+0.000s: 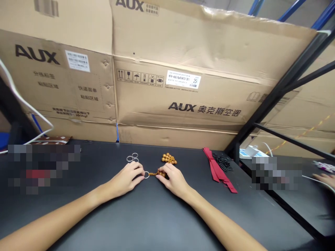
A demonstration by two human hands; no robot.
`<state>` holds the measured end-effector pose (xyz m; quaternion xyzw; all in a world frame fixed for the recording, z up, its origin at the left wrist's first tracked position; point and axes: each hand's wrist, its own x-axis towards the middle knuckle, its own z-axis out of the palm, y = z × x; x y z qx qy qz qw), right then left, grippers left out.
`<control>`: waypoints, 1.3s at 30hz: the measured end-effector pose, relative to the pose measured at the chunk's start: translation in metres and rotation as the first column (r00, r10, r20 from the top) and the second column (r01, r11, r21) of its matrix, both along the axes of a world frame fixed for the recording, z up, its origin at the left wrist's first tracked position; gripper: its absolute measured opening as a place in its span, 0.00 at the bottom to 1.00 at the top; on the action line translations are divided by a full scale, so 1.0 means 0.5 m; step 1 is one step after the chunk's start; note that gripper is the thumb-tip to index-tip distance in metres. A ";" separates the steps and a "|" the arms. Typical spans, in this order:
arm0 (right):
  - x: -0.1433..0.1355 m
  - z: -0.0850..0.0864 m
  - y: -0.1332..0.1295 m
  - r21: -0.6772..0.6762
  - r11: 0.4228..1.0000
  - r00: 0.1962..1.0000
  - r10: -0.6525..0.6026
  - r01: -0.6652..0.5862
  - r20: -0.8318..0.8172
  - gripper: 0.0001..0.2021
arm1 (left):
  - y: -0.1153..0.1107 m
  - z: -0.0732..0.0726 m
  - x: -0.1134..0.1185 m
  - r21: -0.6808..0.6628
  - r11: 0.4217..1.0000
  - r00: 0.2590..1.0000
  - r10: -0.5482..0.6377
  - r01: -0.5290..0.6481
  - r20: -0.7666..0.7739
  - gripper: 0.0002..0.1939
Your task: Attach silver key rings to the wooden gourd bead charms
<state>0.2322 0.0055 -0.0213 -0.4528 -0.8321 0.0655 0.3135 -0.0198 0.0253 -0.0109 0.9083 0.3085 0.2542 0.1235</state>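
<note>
My left hand [128, 177] pinches the edge of a silver key ring [147, 175] low over the black table. A short brown cord [153, 174] runs from this ring to the right, to brown beads [162, 173] under the fingers of my right hand [174, 178], which are closed on them. Just beyond my left hand lie several loose silver rings [134, 155], partly hidden by its fingers. A cluster of golden-brown beads [169, 158] rests on the table behind my right hand.
Red strips [218, 169] and coiled black cords [223, 162] lie to the right on the black table [146, 223]. Cardboard [167, 115] walls off the back. A dark metal frame [272, 101] crosses the right, with another person's hand [326, 179] beyond. Blurred patches cover both sides.
</note>
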 end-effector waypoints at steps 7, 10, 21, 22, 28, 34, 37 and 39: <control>0.011 0.002 0.010 0.047 0.997 0.997 -0.064 0.062 0.043 0.09 | 0.003 -0.001 -0.010 0.048 0.997 0.997 0.067 -0.066 -0.023 0.13; 0.020 0.002 0.011 0.029 0.998 0.995 -0.057 0.054 0.079 0.11 | -0.008 0.003 -0.015 0.036 0.997 0.996 0.077 -0.075 -0.042 0.16; 0.039 0.006 -0.028 -0.141 0.983 0.967 -0.083 0.120 0.243 0.29 | -0.039 0.001 -0.063 0.008 0.992 0.969 0.123 -0.124 -0.214 0.31; 0.042 0.008 -0.033 -0.167 0.979 0.961 -0.067 0.115 0.269 0.31 | -0.039 0.000 -0.067 0.015 0.992 0.965 0.125 -0.125 -0.230 0.32; 0.049 0.010 -0.038 -0.222 0.970 0.935 -0.012 0.096 0.353 0.36 | -0.040 -0.001 -0.072 0.010 0.995 0.942 0.099 -0.101 -0.320 0.37; 0.047 0.009 -0.038 -0.241 0.966 0.931 -0.001 0.095 0.365 0.38 | -0.039 0.000 -0.069 0.013 0.995 0.937 0.095 -0.096 -0.335 0.36; 0.045 0.015 -0.040 -0.265 0.958 0.930 -0.003 0.108 0.367 0.38 | -0.040 0.005 -0.067 0.006 0.995 0.926 0.097 -0.102 -0.364 0.37; 0.044 0.019 -0.040 -0.282 0.952 0.929 -0.003 0.116 0.371 0.39 | -0.041 0.010 -0.065 0.004 0.994 0.917 0.102 -0.108 -0.385 0.37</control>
